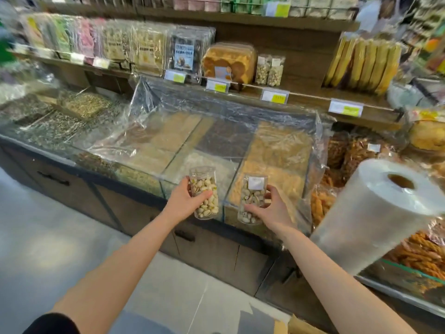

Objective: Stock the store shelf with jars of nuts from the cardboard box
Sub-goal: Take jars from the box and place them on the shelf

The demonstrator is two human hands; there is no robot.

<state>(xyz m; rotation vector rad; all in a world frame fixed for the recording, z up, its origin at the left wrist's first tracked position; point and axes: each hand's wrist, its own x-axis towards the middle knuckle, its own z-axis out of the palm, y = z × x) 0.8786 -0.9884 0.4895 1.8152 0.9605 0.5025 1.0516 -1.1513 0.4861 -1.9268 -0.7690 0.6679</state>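
Observation:
My left hand (184, 201) grips a clear jar of pistachios (204, 192), held upright over the front edge of the glass counter. My right hand (269, 208) holds a second clear jar of pistachios (252, 198) with a white label near its top. Both jars hang side by side in front of me. Two more jars of nuts (269, 69) stand on the wooden shelf (310, 98) at the back, right of a packed cake. A corner of the cardboard box (298, 325) shows at the bottom edge.
A glass bulk counter (183, 150) under plastic sheeting holds bins of nuts and seeds between me and the shelf. A big roll of plastic bags (375, 213) juts in at the right. Price tags line the shelf edge. Bagged snacks fill the shelf's left and right ends.

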